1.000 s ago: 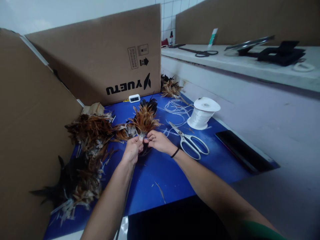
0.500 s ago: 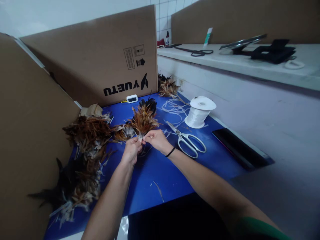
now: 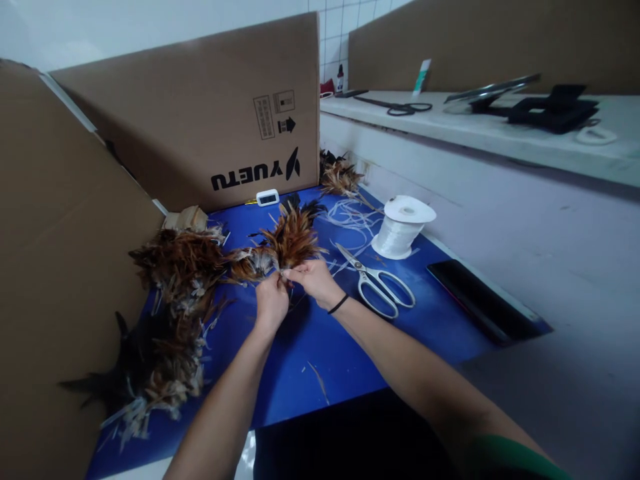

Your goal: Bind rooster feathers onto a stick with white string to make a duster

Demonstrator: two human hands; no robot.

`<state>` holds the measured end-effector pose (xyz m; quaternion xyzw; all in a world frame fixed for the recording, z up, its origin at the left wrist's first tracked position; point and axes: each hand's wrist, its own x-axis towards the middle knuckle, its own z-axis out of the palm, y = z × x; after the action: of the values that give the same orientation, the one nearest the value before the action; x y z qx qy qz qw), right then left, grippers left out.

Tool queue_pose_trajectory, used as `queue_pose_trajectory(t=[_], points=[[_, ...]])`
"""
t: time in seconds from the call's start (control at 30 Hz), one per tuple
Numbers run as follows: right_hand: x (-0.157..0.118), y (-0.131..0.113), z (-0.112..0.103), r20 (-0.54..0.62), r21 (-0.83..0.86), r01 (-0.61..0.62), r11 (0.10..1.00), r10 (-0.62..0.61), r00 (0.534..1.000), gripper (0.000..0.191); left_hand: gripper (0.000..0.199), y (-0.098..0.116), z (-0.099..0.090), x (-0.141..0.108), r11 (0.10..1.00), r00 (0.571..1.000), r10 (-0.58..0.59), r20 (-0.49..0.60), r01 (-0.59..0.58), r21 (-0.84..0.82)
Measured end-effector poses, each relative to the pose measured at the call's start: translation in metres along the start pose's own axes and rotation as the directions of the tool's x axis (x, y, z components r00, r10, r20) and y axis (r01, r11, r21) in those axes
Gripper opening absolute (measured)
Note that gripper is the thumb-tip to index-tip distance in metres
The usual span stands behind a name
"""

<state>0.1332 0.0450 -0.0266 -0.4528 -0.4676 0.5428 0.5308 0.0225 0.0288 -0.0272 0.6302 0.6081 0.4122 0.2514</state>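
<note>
A fan-shaped bunch of brown and black feathers (image 3: 294,237) stands up over the blue table (image 3: 345,360). Its pale base is pinched between my left hand (image 3: 273,300) and my right hand (image 3: 316,279), whose fingertips meet there. Both hands are closed on the bunch. Just left of it lies a smaller clump of pale and brown feathers (image 3: 251,264). To the right of my right hand, silver scissors (image 3: 383,287) rest with their blades pointing up and left. Behind them is a spool of white cord (image 3: 400,230).
Large feather piles (image 3: 180,267) lie at the left by a cardboard wall (image 3: 200,120). A small white display (image 3: 267,198), loose cord (image 3: 350,217) and more feathers (image 3: 341,175) are farther back. A black phone-like slab (image 3: 485,300) lies right. A shelf (image 3: 450,127) holds tools.
My left hand has turned, its back now more toward the camera, and the feather bunch has tilted slightly right. The whole view has shifted a little.
</note>
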Motion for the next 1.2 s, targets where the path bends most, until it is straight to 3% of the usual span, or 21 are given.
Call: queue_pose_trajectory(t=[0.23, 0.43, 0.77, 0.9, 1.07, 1.2], points=[[0.005, 0.008, 0.001, -0.114, -0.102, 0.015, 0.995, -0.027, 0.993, 0.026, 0.023, 0.007, 0.008, -0.009, 0.888, 0.982, 0.184, 0.039, -0.183, 0.421], [0.005, 0.007, -0.001, -0.117, -0.074, 0.042, 0.996, -0.050, 0.992, 0.027, 0.031, 0.015, 0.011, -0.015, 0.767, 0.982, 0.172, 0.074, -0.181, 0.616], [-0.003, -0.007, -0.006, -0.046, 0.172, 0.054, 0.984, -0.047, 0.998, 0.019, 0.030, 0.031, 0.010, -0.019, 0.715, 0.970, 0.242, 0.026, -0.196, 0.671], [-0.002, -0.007, -0.007, -0.100, 0.187, 0.071, 0.980, -0.053, 0.994, 0.019, 0.035, 0.034, 0.015, -0.018, 0.629, 0.973, 0.227, 0.042, -0.180, 0.756], [-0.004, -0.013, -0.009, -0.034, 0.292, 0.049, 0.955, -0.041, 0.999, 0.017, 0.042, 0.035, 0.023, -0.019, 0.500, 0.959, 0.280, 0.038, -0.180, 0.847], [-0.006, -0.014, -0.010, -0.080, 0.353, 0.038, 0.935, -0.011, 0.997, 0.020, 0.044, 0.037, 0.027, -0.022, 0.510, 0.951, 0.308, 0.020, -0.183, 0.840]])
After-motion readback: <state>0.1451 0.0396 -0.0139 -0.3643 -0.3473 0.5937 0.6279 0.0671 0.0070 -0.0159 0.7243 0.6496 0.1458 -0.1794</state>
